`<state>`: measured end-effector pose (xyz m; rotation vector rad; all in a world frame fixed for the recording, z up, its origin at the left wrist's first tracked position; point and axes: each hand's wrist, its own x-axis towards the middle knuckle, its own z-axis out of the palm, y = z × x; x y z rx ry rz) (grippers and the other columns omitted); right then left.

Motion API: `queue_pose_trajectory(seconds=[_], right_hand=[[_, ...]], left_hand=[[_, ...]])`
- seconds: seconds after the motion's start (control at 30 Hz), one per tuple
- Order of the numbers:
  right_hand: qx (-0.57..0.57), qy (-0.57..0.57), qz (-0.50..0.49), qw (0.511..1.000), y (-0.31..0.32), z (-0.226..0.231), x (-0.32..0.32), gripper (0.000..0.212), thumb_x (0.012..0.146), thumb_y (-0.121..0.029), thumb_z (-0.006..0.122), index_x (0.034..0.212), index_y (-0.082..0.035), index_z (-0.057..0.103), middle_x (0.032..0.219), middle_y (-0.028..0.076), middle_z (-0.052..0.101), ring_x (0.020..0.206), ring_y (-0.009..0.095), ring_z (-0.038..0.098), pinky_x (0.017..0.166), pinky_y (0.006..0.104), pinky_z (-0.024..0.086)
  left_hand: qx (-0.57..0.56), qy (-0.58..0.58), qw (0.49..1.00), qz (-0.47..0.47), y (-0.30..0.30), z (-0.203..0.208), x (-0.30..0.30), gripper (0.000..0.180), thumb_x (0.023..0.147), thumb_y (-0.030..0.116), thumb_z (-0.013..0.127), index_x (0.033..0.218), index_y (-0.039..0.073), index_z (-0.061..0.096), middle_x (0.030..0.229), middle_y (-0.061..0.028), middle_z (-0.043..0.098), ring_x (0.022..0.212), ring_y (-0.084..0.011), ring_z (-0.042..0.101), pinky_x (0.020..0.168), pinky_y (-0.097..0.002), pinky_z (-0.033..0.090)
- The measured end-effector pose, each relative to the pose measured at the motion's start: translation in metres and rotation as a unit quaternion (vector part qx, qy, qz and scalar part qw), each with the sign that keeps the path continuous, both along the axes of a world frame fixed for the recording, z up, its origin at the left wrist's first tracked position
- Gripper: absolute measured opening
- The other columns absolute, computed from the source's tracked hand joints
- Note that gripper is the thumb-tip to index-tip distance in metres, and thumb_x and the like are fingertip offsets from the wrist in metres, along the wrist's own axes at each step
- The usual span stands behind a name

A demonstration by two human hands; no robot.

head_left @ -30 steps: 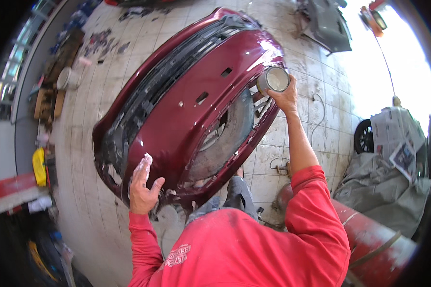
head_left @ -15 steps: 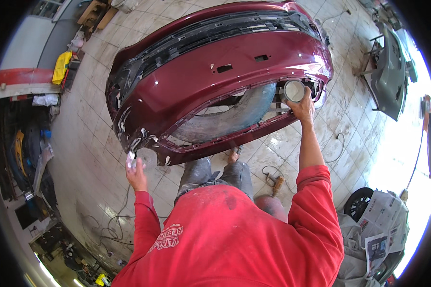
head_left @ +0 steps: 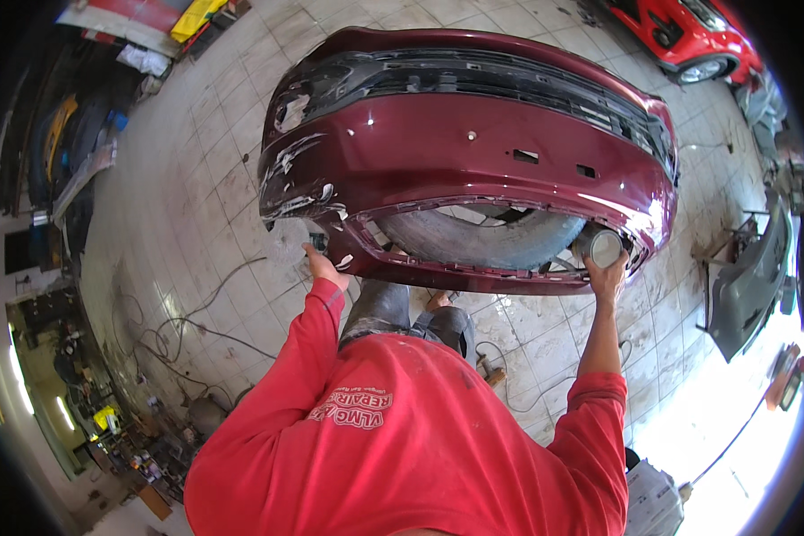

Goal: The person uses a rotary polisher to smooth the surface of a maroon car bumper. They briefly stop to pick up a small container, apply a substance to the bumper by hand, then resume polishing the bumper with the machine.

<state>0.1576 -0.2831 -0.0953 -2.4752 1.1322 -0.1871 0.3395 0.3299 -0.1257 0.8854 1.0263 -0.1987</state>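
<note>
A maroon car bumper (head_left: pixel 420 138) stands before me, with pale smears and scuffs on its left corner. My right hand (head_left: pixel 607 275) is closed around a round can (head_left: pixel 606 248) with pale stuff inside, by the bumper's lower right opening. My left hand (head_left: pixel 326 268) is at the lower left corner, its fingers closed beside a small dark piece. Whether that piece is held or is part of the bumper I cannot make out. A worn tyre (head_left: pixel 482 239) shows through the lower opening.
A grey bumper (head_left: pixel 750 277) rests on a stand at the right, and a red car (head_left: pixel 688 40) is at the far right. Cables (head_left: pixel 183 326) trail over the tiled floor at the left. Tools and parts (head_left: pixel 125 438) crowd the lower left.
The view has swung, so the bumper appears farther right and the red car shows. My left hand has moved in along the bumper's lower left corner. The can stays in my right hand.
</note>
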Motion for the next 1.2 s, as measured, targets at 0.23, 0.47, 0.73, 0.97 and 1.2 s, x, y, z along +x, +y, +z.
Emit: queue_pose_trajectory(seconds=[0.23,0.47,0.73,0.97,1.2], right_hand=[[0.031,0.029,-0.046,0.998,0.028,0.000,-0.014,0.106,0.071,-0.048,0.091,0.147,0.008,0.042,0.132,0.035,0.064,0.123,0.050,0.063,0.102,0.0533,0.051],[0.066,-0.027,-0.027,0.997,0.048,0.015,-0.033,0.111,0.070,-0.046,0.092,0.154,0.001,0.037,0.139,0.030,0.061,0.128,0.047,0.061,0.106,0.0530,0.049],[0.062,-0.024,-0.010,0.998,0.038,-0.001,-0.025,0.114,0.067,-0.041,0.096,0.152,0.002,0.034,0.143,0.029,0.057,0.132,0.046,0.058,0.107,0.0518,0.051],[0.078,-0.021,0.005,0.997,0.047,0.026,-0.017,0.109,0.067,-0.041,0.094,0.151,0.001,0.039,0.144,0.027,0.057,0.134,0.044,0.057,0.108,0.0516,0.050],[0.071,-0.116,0.053,0.989,0.039,0.044,-0.050,0.105,0.064,-0.030,0.092,0.152,-0.002,0.041,0.141,0.026,0.059,0.132,0.045,0.058,0.111,0.0516,0.048]], left_hand=[[0.101,0.043,0.994,0.023,0.000,0.008,0.025,0.103,0.100,0.084,0.038,0.164,0.003,0.033,0.156,-0.0158,0.054,0.131,-0.0404,0.062,0.112,-0.0642,0.046],[0.111,0.048,0.992,-0.042,0.025,-0.006,0.053,0.104,0.098,0.088,0.031,0.167,0.011,0.029,0.163,-0.0118,0.045,0.140,-0.0405,0.053,0.119,-0.0688,0.032],[0.120,0.017,0.989,-0.084,0.010,0.021,0.051,0.099,0.099,0.085,0.038,0.158,0.006,0.038,0.146,-0.0205,0.055,0.125,-0.0386,0.059,0.105,-0.0626,0.050],[0.129,0.031,0.989,-0.072,0.027,0.022,0.028,0.107,0.099,0.084,0.042,0.165,0.002,0.026,0.138,-0.0254,0.051,0.111,-0.0404,0.061,0.100,-0.0585,0.056],[0.178,0.007,0.976,-0.122,0.021,0.028,0.006,0.100,0.100,0.082,0.044,0.168,0.011,0.022,0.142,-0.0167,0.050,0.096,-0.0327,0.064,0.089,-0.0557,0.060]])
